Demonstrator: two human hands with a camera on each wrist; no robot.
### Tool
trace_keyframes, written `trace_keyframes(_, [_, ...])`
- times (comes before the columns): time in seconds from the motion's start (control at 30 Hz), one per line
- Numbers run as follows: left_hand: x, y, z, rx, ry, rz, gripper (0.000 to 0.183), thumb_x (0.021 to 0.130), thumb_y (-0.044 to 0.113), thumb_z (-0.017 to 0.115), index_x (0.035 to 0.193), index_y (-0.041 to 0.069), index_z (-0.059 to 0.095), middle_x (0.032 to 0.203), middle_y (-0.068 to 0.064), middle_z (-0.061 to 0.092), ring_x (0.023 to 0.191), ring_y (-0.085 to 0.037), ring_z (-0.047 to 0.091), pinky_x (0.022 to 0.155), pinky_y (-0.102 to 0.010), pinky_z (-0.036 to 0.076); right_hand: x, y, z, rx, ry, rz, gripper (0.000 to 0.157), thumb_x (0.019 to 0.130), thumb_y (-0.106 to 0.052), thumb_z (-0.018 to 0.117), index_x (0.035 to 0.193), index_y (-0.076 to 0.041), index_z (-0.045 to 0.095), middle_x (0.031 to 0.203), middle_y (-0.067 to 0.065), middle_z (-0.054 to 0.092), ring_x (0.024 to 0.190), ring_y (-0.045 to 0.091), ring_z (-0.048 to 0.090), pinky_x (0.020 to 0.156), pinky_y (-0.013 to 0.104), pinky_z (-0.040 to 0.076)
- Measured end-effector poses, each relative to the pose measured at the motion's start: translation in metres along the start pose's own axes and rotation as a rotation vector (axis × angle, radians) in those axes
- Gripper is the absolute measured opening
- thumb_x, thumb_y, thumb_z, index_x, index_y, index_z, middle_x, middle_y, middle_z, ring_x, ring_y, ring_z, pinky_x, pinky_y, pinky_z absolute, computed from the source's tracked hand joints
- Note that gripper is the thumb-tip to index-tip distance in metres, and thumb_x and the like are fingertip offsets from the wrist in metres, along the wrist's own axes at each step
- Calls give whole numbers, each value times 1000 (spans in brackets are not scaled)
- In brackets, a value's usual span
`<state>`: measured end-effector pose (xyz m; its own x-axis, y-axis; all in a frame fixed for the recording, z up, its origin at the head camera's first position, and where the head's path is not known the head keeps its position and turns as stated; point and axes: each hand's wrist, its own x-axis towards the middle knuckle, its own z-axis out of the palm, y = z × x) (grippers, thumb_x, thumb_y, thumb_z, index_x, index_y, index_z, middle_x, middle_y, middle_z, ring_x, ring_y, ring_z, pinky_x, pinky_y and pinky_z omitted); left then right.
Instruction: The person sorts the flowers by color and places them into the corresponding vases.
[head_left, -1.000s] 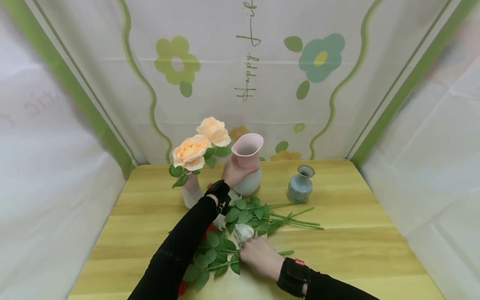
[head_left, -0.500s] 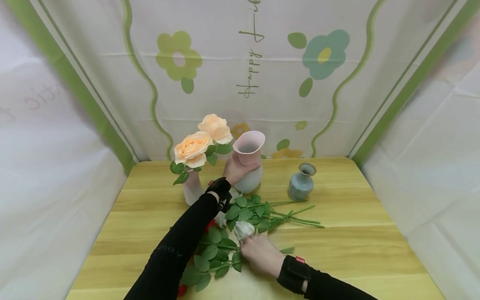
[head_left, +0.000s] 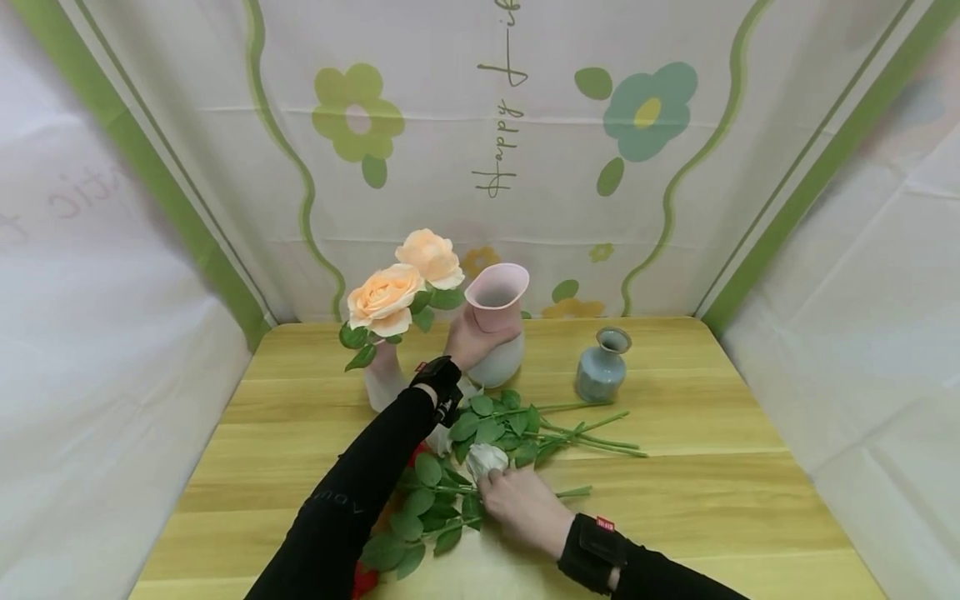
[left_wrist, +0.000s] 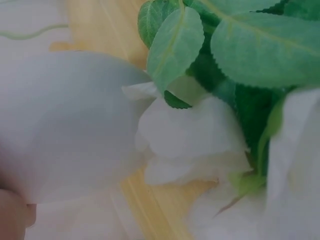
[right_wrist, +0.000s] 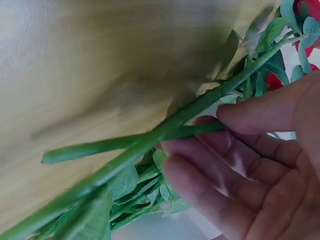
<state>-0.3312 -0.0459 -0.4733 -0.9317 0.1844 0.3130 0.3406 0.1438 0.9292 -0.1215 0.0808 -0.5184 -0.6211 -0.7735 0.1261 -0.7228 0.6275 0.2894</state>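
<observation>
My left hand [head_left: 469,342] grips the neck of a pink-and-white vase [head_left: 498,363], standing upright with nothing in its mouth. The vase's pale body [left_wrist: 75,130] fills the left of the left wrist view, beside a white rose [left_wrist: 190,135]. Lower down, my right hand [head_left: 525,510] pinches a green rose stem [right_wrist: 95,146] between thumb and fingers. A second, longer stem [right_wrist: 115,167] crosses it. Leaves [head_left: 420,504] spread left of that hand, with a red rose [head_left: 365,580] partly hidden under my left sleeve. Another white rose [head_left: 486,460] touches my right fingertips.
A slim pink-white vase [head_left: 384,379] with two peach roses [head_left: 384,298] stands at the left. The small blue-grey vase [head_left: 601,367] is at the right. Several cut stems [head_left: 592,437] lie across the wooden table [head_left: 712,517]. Printed cloth hangs behind and at both sides.
My right hand shifts very slightly, and the stem end beside it rises a little. The leaves to its left stir, and more red shows at the lower left. My left hand stays on the vase.
</observation>
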Motion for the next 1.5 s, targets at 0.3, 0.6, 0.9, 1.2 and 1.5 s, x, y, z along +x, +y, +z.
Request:
trace_keyframes(0.3, [-21,46,-5,2,4,-22,77,79,4,83,145,4,42,132,-16,55,118,-31,54,98,-40,45,-1,1,1,-48,8,2,24,65,-1,67,85,-11,60,71,-2,53,48,7,40,32,20,30])
trace_keyframes(0.6, [-9,20,0,10,3,-7,81,78,13,85,146,15,41,132,-7,54,117,-21,54,98,-37,44,-5,16,-10,-48,144,18,18,74,-3,79,79,-14,66,73,-4,59,58,9,51,42,20,45])
trace_keyframes(0.9, [-3,4,0,32,13,-13,84,75,23,89,145,22,43,130,0,55,115,-16,55,97,-36,46,-19,41,-25,63,283,82,21,69,3,81,77,-14,71,74,-3,62,67,12,56,56,23,50])
trace_keyframes(1.2, [-6,-1,4,32,8,-5,87,75,23,88,147,24,39,133,1,53,118,-15,53,97,-34,46,-36,60,-32,78,337,176,22,66,7,84,71,-12,74,72,0,60,66,14,57,57,27,53])
trace_keyframes(1.5, [-11,10,1,40,1,2,84,79,21,86,148,19,38,134,-4,52,118,-20,53,97,-36,46,-45,70,-34,99,430,236,28,62,19,78,72,-7,75,71,1,58,60,14,56,46,25,51])
